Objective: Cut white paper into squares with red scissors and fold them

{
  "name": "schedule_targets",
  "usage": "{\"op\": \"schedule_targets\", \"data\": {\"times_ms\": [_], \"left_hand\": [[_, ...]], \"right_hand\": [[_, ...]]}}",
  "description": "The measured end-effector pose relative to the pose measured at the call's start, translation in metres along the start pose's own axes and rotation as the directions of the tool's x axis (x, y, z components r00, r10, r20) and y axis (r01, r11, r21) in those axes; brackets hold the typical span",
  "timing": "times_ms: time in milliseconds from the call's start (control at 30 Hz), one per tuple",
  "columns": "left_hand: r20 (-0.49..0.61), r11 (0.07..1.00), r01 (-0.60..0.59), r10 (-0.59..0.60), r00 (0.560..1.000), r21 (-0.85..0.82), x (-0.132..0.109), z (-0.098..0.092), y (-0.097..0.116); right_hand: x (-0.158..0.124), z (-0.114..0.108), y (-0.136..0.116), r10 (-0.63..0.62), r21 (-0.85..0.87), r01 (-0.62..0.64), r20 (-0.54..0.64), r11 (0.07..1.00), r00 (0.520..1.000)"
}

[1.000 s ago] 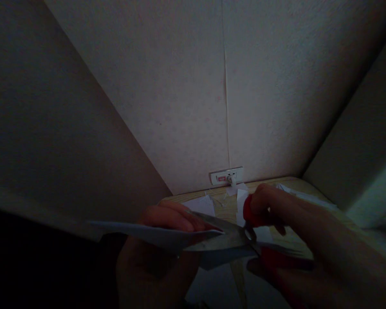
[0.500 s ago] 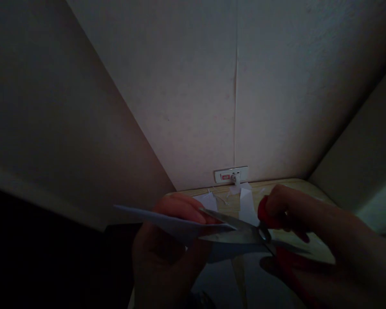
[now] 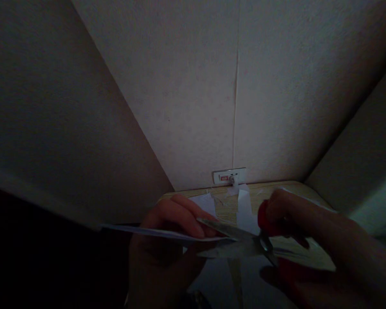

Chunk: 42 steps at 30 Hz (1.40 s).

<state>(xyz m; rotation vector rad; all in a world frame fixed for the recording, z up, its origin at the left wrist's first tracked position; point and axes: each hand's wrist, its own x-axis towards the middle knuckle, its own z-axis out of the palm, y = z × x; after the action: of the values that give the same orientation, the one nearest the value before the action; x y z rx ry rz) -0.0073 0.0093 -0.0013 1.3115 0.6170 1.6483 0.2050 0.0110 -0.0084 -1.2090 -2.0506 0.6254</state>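
Observation:
My left hand (image 3: pixel 167 244) pinches a thin sheet of paper (image 3: pixel 141 231), which is seen nearly edge-on and sticks out to the left past the fingers. My right hand (image 3: pixel 321 231) is closed around the red handles of a pair of scissors (image 3: pixel 241 245). Their metal blades stand apart and point left, with the paper's right edge between them, close to my left fingertips. Dim light hides much of the left palm and the lower handle.
Below is a wooden tabletop (image 3: pixel 276 189) with cut paper pieces (image 3: pixel 244 204) and thin scraps on it. A wall socket (image 3: pixel 230 176) with a plug and a red switch sits just above its back edge. Pale walls (image 3: pixel 186 94) close in behind and at the sides.
The paper has tilted to a flatter, more edge-on angle, and its left end sits lower and further left. Both hands stay nearly in place; the blades remain apart around the paper.

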Motion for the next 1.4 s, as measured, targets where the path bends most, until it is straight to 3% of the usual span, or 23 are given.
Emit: {"op": "schedule_targets", "data": {"times_ms": [167,200,300,367,433,533,767,900,1033,1167,1233,1300,1400], "left_hand": [[0.175,0.998,0.042,-0.034,0.984,-0.039,0.006,-0.012,0.004],[0.166,0.997,0.072,-0.064,0.984,-0.041,0.007,-0.012,0.005],[-0.025,0.973,0.221,-0.223,0.975,-0.064,0.008,-0.010,0.002],[-0.108,0.932,0.355,-0.361,0.926,-0.070,0.010,-0.008,-0.005],[-0.108,0.886,0.457,-0.463,0.880,-0.075,0.013,-0.006,-0.016],[-0.028,0.817,0.558,-0.567,0.823,-0.148,0.016,-0.003,-0.031],[0.167,0.723,0.665,-0.644,0.747,-0.187,0.021,0.005,-0.040],[0.206,0.742,0.614,-0.579,0.789,-0.268,0.018,0.011,-0.042],[0.170,0.761,0.622,-0.598,0.783,-0.186,0.016,0.011,-0.047],[0.093,0.786,0.610,-0.603,0.792,-0.100,0.022,0.000,-0.048],[0.081,0.827,0.560,-0.556,0.827,-0.042,0.025,-0.010,-0.045],[0.137,0.880,0.475,-0.472,0.871,0.011,0.026,-0.020,-0.039],[0.317,0.913,0.406,-0.399,0.860,0.046,0.024,-0.030,-0.031]], "right_hand": [[-0.010,-0.001,0.004,0.024,0.111,-0.017,-0.059,0.994,0.998],[-0.010,-0.002,0.004,0.033,0.157,-0.024,-0.056,0.987,0.998],[-0.003,-0.008,0.001,0.027,0.330,-0.017,-0.028,0.944,0.999],[0.008,-0.009,0.001,0.015,0.423,0.015,-0.068,0.906,0.998],[0.019,-0.007,0.004,0.014,0.476,0.060,-0.150,0.877,0.989],[0.028,0.001,0.010,-0.038,0.522,0.134,-0.191,0.842,0.981],[0.027,0.013,0.014,-0.276,0.532,0.295,-0.116,0.794,0.954],[0.029,0.014,0.021,-0.215,0.518,0.239,-0.108,0.821,0.971],[0.033,0.014,0.023,-0.183,0.454,0.211,-0.106,0.865,0.977],[0.037,0.010,0.019,-0.093,0.413,0.177,-0.214,0.894,0.972],[0.038,0.006,0.017,-0.010,0.446,0.134,-0.270,0.885,0.963],[0.037,0.002,0.015,0.111,0.526,0.060,-0.287,0.848,0.952],[0.035,0.000,0.011,0.255,0.672,-0.009,-0.268,0.740,0.929]]}}
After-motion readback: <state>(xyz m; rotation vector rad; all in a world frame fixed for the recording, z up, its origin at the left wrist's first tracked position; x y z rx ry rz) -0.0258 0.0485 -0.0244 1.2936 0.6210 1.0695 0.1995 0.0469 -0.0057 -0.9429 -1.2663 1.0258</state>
